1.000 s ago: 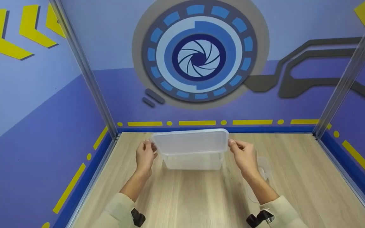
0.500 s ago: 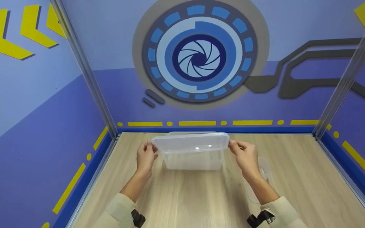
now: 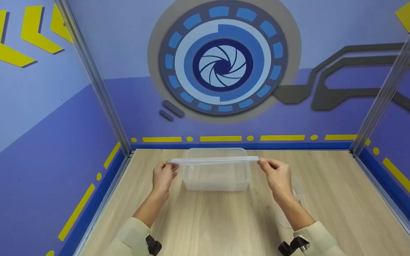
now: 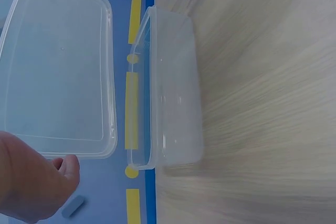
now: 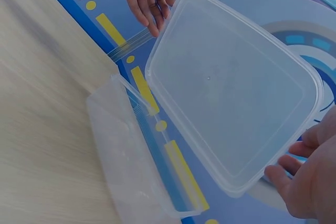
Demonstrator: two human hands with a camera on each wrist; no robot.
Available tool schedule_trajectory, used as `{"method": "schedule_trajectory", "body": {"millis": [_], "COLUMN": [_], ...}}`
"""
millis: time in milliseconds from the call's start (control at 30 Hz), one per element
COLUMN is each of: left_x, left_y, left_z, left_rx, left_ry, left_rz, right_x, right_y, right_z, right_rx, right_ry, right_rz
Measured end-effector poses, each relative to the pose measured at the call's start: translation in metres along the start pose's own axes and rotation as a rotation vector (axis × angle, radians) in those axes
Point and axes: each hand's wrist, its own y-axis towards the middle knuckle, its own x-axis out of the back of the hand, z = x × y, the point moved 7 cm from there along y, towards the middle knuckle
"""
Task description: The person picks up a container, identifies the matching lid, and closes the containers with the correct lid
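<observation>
One open, clear box stands upright on the worktop, its long axis running left to right across the person's front; it serves as landmark here. To the left of the box and raised off the worktop, the left hand pinches the left short end of a clear lid. Between the hands, the lid spans the box from end to end, long axis to long axis, the two running nearly parallel. In the head view it shows edge-on across the box's opening, while both wrist views show it held above the rim, a gap between, touching the box nowhere. How squarely it sits over the opening from front to back I cannot tell. To the right of the box, the right hand pinches the lid's other short end. Neither hand is plainly nearer the box; the left seems closer by a little, judging from the head view. Farther right of the box, a clear plastic piece lies partly hidden by the right forearm, its shape uncertain.
</observation>
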Motion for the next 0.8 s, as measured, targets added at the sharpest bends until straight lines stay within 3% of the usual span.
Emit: {"method": "schedule_trajectory", "body": {"millis": [333,800], "left_x": [0.002,0.004], "left_y": [0.005,0.003], "left_z": [0.004,0.013], "left_rx": [0.022,0.070], "left_ry": [-0.044,0.008], "left_rz": [0.038,0.078], "right_x": [0.006,0.007], "right_y": [0.000,-0.002], "right_z": [-0.002,0.001], "right_rx": [0.004,0.046], "right_ry": [-0.009,0.063], "right_rz": [-0.119,-0.125]}}
